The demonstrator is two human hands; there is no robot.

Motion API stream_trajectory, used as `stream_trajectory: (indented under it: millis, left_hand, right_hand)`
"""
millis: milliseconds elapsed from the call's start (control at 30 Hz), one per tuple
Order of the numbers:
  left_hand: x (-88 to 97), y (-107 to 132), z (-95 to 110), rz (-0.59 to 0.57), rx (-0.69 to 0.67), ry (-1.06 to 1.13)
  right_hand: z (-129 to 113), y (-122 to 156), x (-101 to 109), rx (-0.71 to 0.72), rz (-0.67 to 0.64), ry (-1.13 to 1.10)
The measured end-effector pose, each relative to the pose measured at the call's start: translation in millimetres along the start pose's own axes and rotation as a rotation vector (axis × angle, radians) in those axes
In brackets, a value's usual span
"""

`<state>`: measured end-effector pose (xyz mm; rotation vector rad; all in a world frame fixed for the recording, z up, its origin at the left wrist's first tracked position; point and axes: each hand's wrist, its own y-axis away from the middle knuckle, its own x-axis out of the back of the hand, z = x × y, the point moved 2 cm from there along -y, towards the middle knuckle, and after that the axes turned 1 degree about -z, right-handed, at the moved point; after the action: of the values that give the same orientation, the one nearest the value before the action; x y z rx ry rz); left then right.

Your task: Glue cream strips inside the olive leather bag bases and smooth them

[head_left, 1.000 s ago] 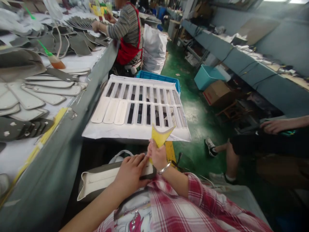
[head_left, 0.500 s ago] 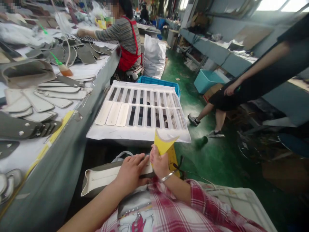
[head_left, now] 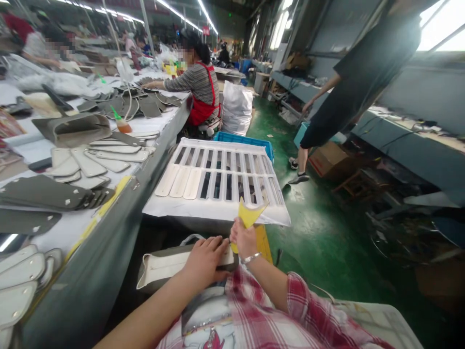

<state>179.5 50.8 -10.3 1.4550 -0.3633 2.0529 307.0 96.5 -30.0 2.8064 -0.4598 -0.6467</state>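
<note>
A long workshop fills the frame, with a green floor [head_left: 305,228] running from the right side up to the top centre. A big work table [head_left: 119,286] takes up the left side, its side draped in grey cloth, and a long bench [head_left: 388,140] lines the wall at the right. A standing person [head_left: 358,87] in dark clothes is at the upper right, and a seated person [head_left: 201,99] in a red apron works at the table near the top centre.

In the middle of the frame is a white slotted rack [head_left: 218,209], with three pale strips [head_left: 170,182] lying side by side on its left part. Behind it are a white sack [head_left: 237,109] and a blue crate [head_left: 267,147].

At lower centre, in front of the rack, lies a grey-and-white case [head_left: 165,266]. The left hand [head_left: 204,259] rests palm down on its right part, fingers extended and gripping nothing. Beside it, the right hand [head_left: 245,241] is closed around a yellow tool [head_left: 249,214], whose forked end points up; whether its lower end touches the case cannot be told. A silvery bracelet [head_left: 250,258] circles the right wrist.
</note>
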Motion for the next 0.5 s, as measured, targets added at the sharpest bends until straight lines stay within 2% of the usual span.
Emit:
stream_trajectory:
  millis: [233,367,500]
  left_hand:
    - [-1.1,-2,-1,0.022,-0.014,0.016]
    - [-3.3,-1,-1,0.046,-0.009,0.028]
    - [-3.8,-2,-3,0.032,-0.002,0.05]
  right_hand:
    - [-2,-9,-1,-0.113,-0.097,-0.026]
    - [-6,-24,4,-0.128,-0.091,-0.093]
    - [-1,-26,1,-0.137,-0.096,-0.064]
